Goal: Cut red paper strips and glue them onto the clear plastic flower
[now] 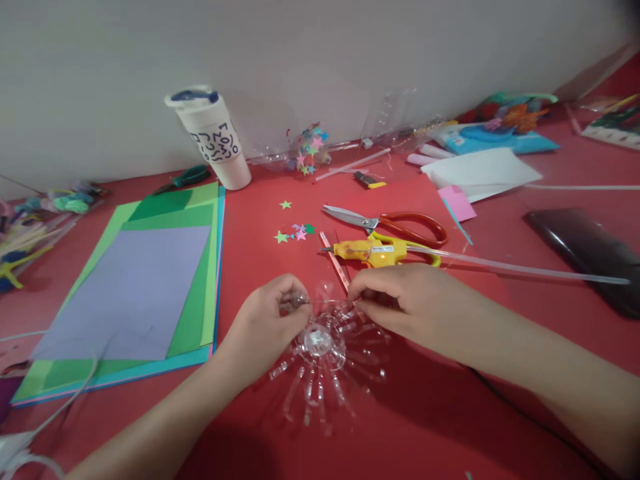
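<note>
A clear plastic bottle base cut into several splayed strips (320, 360) lies on the red table (430, 413) in front of me. My left hand (265, 320) is closed, pinching one strip at its upper left. My right hand (400, 297) is closed too, pinching a strip at the upper right. A thin pink stick (334, 257) runs under my right fingers. Just behind my hands lie a yellow glue gun (373, 251) and red-handled scissors (395, 223).
A stack of green, blue and lilac paper sheets (145, 287) lies at the left. A white cup (213, 137) stands by the wall. Small paper stars (297, 232), a black case (585, 250), white and pink paper (480, 173) and craft clutter fill the back and right.
</note>
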Demonstrator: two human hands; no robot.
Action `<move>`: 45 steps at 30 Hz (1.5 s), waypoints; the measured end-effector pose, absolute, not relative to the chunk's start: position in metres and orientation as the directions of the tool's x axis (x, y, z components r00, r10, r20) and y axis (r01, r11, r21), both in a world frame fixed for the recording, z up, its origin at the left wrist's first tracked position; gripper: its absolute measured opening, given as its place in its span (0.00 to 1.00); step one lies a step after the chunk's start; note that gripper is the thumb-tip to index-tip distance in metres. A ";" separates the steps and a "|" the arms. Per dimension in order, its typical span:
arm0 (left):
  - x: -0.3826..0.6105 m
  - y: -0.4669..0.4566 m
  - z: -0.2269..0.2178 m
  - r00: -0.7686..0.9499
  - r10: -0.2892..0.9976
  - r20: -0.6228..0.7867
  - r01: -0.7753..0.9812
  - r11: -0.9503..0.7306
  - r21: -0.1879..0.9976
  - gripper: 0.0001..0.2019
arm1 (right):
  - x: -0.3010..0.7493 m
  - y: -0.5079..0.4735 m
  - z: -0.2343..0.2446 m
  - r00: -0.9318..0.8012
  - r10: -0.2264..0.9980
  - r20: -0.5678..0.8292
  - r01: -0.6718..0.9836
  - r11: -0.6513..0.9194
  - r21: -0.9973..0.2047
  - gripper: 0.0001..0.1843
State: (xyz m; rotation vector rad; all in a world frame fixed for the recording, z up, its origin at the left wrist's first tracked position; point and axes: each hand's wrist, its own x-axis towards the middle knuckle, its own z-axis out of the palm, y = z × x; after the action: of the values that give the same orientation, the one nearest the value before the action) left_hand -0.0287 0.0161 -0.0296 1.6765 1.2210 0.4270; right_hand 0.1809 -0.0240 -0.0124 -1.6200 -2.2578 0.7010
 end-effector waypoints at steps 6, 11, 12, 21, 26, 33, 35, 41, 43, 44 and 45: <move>-0.027 0.015 -0.034 0.342 0.894 -0.288 0.486 0.093 0.869 0.06 | 0.177 -0.025 -0.012 -0.271 0.962 0.017 0.861 0.250 -0.443 0.07; -0.027 0.012 -0.035 0.275 0.917 -0.290 0.520 0.112 0.847 0.06 | 0.169 -0.028 -0.011 -0.334 0.938 0.090 0.852 0.342 -0.396 0.09; -0.028 0.012 -0.035 0.261 0.925 -0.277 0.529 0.103 0.842 0.06 | 0.168 -0.029 -0.010 -0.379 0.921 0.088 0.840 0.382 -0.385 0.10; -0.030 0.008 -0.033 0.162 0.932 -0.325 0.537 0.193 0.821 0.06 | 0.152 -0.037 0.005 -0.391 0.920 -0.016 0.900 0.379 -0.215 0.12; -0.032 0.003 -0.033 0.120 0.908 -0.403 0.449 0.312 0.837 0.06 | 0.147 -0.046 0.000 -0.338 0.941 0.031 0.906 0.333 -0.262 0.12; -0.036 -0.003 -0.038 0.163 0.880 -0.445 0.316 0.381 0.869 0.07 | 0.166 -0.035 -0.008 -0.173 0.983 -0.062 0.828 0.111 -0.550 0.07; -0.036 -0.004 -0.039 0.154 0.888 -0.434 0.293 0.378 0.878 0.08 | 0.169 -0.033 -0.011 -0.199 0.977 -0.081 0.815 0.118 -0.567 0.08; -0.032 -0.010 -0.042 0.147 0.874 -0.463 0.093 0.454 0.886 0.11 | 0.166 -0.032 -0.021 -0.212 0.977 0.014 0.823 0.186 -0.537 0.11; -0.034 -0.013 -0.041 0.162 0.855 -0.492 0.082 0.485 0.871 0.12 | 0.165 -0.030 -0.022 -0.202 0.979 0.029 0.835 0.188 -0.517 0.11; -0.036 -0.015 -0.040 0.181 0.846 -0.501 0.103 0.490 0.865 0.12 | 0.165 -0.029 -0.022 -0.207 0.978 0.036 0.843 0.197 -0.501 0.11; -0.041 -0.015 -0.038 0.206 0.839 -0.504 0.140 0.485 0.863 0.12 | 0.165 -0.027 -0.022 -0.223 0.974 0.042 0.847 0.215 -0.487 0.11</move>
State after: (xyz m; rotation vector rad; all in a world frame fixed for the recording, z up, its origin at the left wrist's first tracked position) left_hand -0.0405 -0.0154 -0.0377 0.9775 1.2951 0.6142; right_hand 0.1650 -0.0272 -0.0218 -1.6990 -2.1561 0.5219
